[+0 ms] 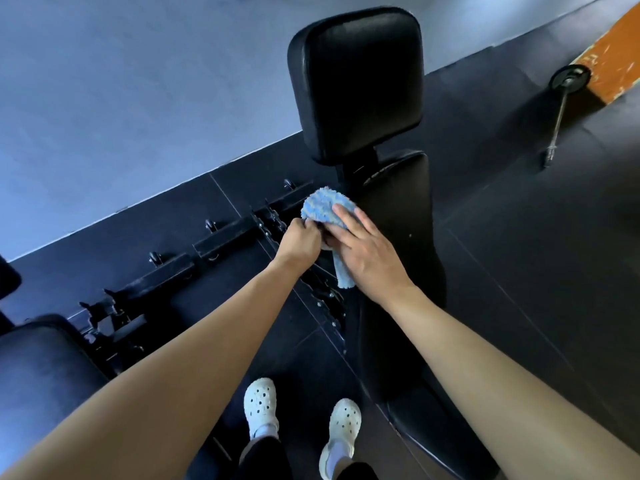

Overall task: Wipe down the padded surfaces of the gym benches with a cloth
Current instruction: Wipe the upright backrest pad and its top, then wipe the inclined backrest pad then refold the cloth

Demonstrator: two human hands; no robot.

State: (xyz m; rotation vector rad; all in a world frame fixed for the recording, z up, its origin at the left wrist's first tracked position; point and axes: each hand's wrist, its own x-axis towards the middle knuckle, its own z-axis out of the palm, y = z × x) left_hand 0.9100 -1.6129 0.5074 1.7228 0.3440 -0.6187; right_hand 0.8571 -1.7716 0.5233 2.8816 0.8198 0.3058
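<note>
My 2 hands meet over the near-left edge of the long black bench point(398, 237), which I take as my landmark. My left hand point(300, 241) is curled tight, its fingers pinched closed on a fold of the fluffy blue cloth point(325, 209) just off the bench's left side. My right hand point(367, 252) lies flatter, fingers spread and only loosely bent, pressing on the cloth from above; its thumb is tucked beneath, so I cannot tell how firmly it grips. The cloth bunches up beyond my knuckles, toward the bench's far end, and 1 strip of it hangs down below my right palm, beside the bench's padded edge.

At the far end of the bench the upright back pad point(356, 81) rises, tilted toward me. Left of the bench a black metal rack point(173, 271) runs along the dark rubber floor point(519, 271) beside the grey wall point(121, 98). Further left sits another padded bench point(45, 368). Right of the bench, well apart, a barbell bar point(559, 116) lies on the floor, 1 end with a plate against an orange platform point(609, 53). Near the bench's close end stand my 2 white clogs point(301, 420).
</note>
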